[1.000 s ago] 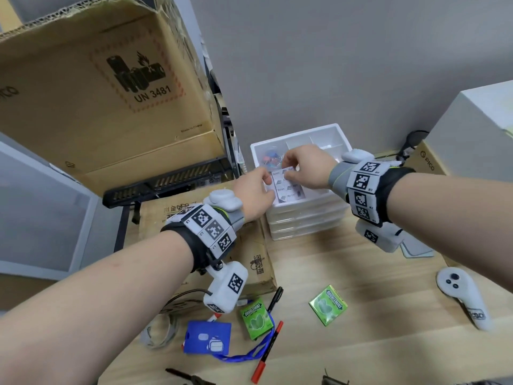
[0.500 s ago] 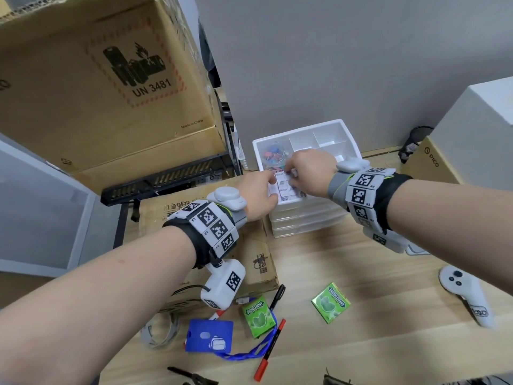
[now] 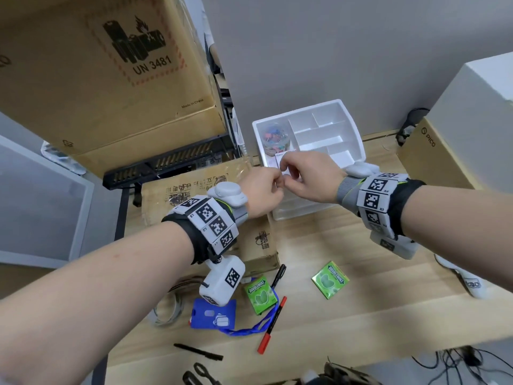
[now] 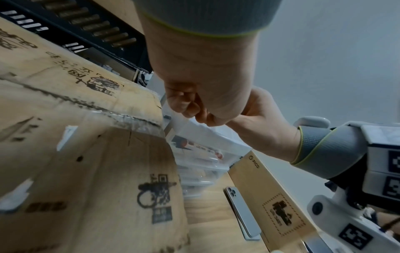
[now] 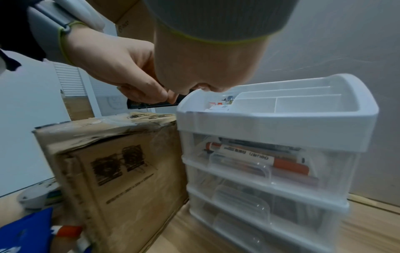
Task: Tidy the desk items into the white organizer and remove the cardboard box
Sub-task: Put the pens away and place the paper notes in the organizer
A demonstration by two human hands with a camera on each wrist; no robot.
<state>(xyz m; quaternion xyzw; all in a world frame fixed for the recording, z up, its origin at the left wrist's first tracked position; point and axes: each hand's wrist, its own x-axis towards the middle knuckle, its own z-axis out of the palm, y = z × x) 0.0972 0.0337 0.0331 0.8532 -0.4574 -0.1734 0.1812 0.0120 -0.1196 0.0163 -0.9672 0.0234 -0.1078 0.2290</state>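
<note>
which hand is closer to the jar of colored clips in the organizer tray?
Right. The right hand is over the tray's front edge, just in front of the clip jar. The left hand sits further back, left of the organizer.

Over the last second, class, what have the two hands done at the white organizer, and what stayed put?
Both hands, left hand and right hand, drew slightly back toward the organizer's front edge, still pinching the small white card. The gum packs and red pen haven't moved.
</note>
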